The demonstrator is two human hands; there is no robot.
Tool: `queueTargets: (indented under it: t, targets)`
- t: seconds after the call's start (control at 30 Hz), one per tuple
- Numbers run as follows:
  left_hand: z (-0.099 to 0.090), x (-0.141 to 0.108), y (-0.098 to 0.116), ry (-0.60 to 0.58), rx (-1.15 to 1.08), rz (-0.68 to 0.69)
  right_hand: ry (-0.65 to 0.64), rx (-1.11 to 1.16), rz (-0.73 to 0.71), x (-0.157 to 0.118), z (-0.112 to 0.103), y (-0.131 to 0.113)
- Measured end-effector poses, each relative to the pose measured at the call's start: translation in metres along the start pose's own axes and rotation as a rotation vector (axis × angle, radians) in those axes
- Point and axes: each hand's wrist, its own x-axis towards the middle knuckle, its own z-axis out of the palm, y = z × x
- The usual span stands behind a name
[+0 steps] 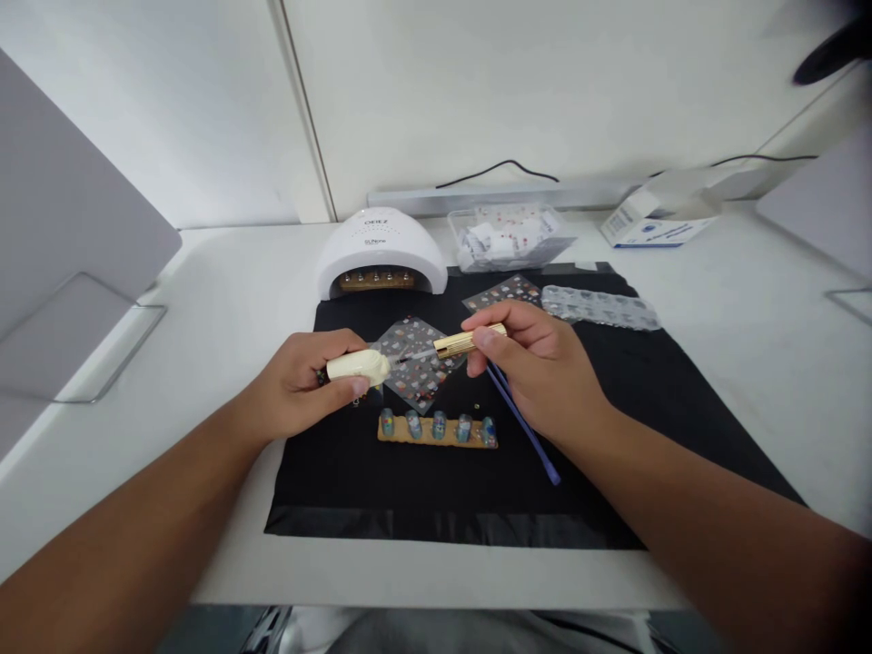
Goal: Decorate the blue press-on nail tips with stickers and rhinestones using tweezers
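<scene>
my left hand (300, 381) is curled around the cream bottle (354, 366), gripped between thumb and fingers with its mouth toward the right; my right hand (535, 359) pinches the gold cap (458, 343), its brush (417, 357) pointing left at that mouth, contact unclear to me. nearer, five decorated nails (440, 424) sit on a tan strip (426, 434).

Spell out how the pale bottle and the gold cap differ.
The pale bottle is cream-coloured, while the gold cap has a metallic shine. The pale bottle is plump and rounded; the gold cap is slimmer, with a thin brush stem reaching out of it. The left hand holds the pale bottle, the right hand the gold cap. Both are held above the black mat.
</scene>
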Motion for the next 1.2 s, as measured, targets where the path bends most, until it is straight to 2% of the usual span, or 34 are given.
queueTargets:
  t: [0.1, 0.3, 0.53, 0.67, 0.87, 0.97, 1.07, 1.2]
  targets:
    - [0.001, 0.0, 0.001, -0.005, 0.001, 0.014, -0.053, -0.003, 0.017, -0.002, 0.003, 0.0]
    - [0.002, -0.001, 0.003, -0.096, -0.008, 0.039, -0.262, -0.136, 0.056, -0.008, 0.006, 0.001]
    - [0.002, 0.0, 0.002, -0.138, -0.012, 0.032, -0.282, -0.139, 0.024, -0.007, 0.005, 0.0]
    - [0.002, 0.0, 0.004, -0.117, -0.019, 0.042, -0.261, -0.13, 0.017, -0.009, 0.005, -0.001]
    - [0.0, 0.0, 0.005, -0.041, -0.016, -0.002, -0.054, -0.056, -0.009, -0.004, -0.001, -0.003]
    - [-0.003, 0.0, -0.002, 0.008, -0.04, -0.067, -0.015, -0.048, -0.025, -0.003, -0.004, -0.005]
    - [-0.005, 0.0, -0.008, 0.084, -0.034, -0.111, -0.093, -0.096, -0.027, -0.005, -0.005, -0.006]
    - [-0.004, 0.0, -0.009, 0.1, -0.053, -0.125, -0.302, -0.207, 0.012, -0.01, -0.003, -0.006]
